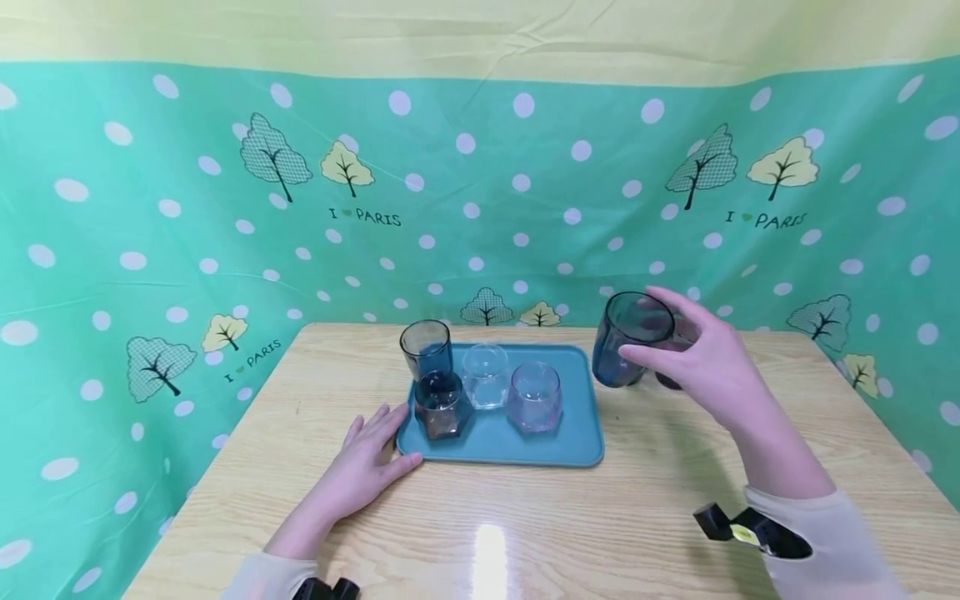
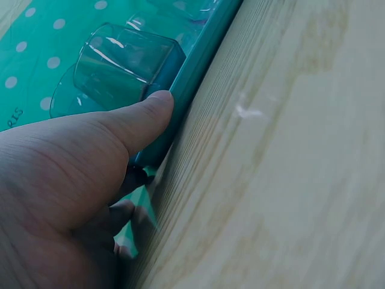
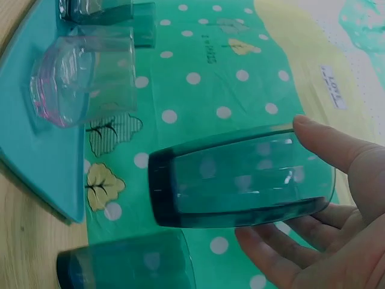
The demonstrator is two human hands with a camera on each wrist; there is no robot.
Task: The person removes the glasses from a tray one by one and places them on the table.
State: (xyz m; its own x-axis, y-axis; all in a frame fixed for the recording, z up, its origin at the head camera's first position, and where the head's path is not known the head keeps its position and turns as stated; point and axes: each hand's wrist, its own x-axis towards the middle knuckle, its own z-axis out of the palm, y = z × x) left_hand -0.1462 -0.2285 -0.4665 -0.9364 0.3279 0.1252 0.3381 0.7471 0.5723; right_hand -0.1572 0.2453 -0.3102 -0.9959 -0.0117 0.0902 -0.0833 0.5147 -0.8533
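Note:
My right hand holds a tall blue-grey glass tumbler near its rim, lifted to the right of the blue tray. The right wrist view shows thumb and fingers on opposite sides of this tumbler. My left hand rests at the tray's front left corner, thumb touching the front rim and fingers along the left side. On the tray stand another tall blue-grey tumbler, a short smoky glass, a clear glass and a pale pink glass.
Another tall tinted glass stands behind the lifted tumbler, mostly hidden by the right hand in the head view. Everything is on a light wooden table. A green dotted cloth hangs behind and at both sides.

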